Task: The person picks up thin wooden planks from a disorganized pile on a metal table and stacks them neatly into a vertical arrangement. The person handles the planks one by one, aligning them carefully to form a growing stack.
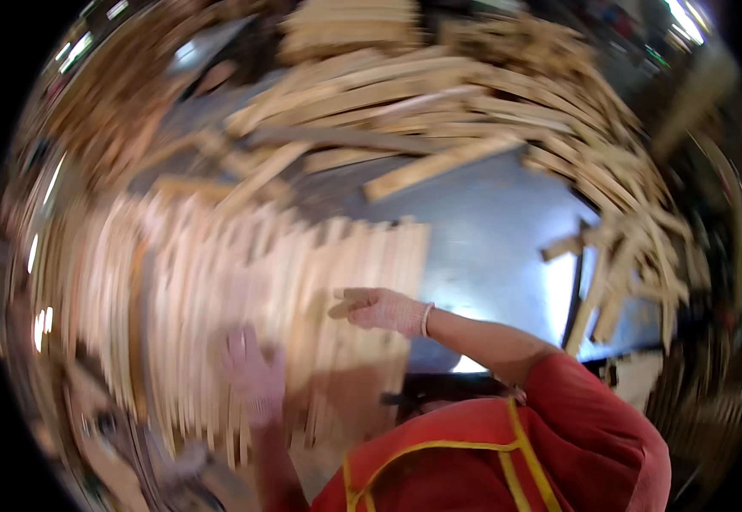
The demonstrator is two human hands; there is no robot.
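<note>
Side by side on the left lies a wide row of pale wooden strips (362, 256), their ends uneven. My left hand (254, 375), in a light knit glove and somewhat blurred, is over the near part of the row with its fingers apart. Farther right, my right hand (388, 311) wears a similar glove and reaches left over the right part of the row. Its fingers are stretched out, and no strip shows in its grasp. Whether either hand touches the wood I cannot tell.
A dark, shiny metal tabletop (490, 222) extends right of the row. Loose wooden sticks (405, 94) are heaped along its far side, with a tangled pile (627, 256) at the right. A stack of boards (350, 26) stands behind. The far left is smeared by motion.
</note>
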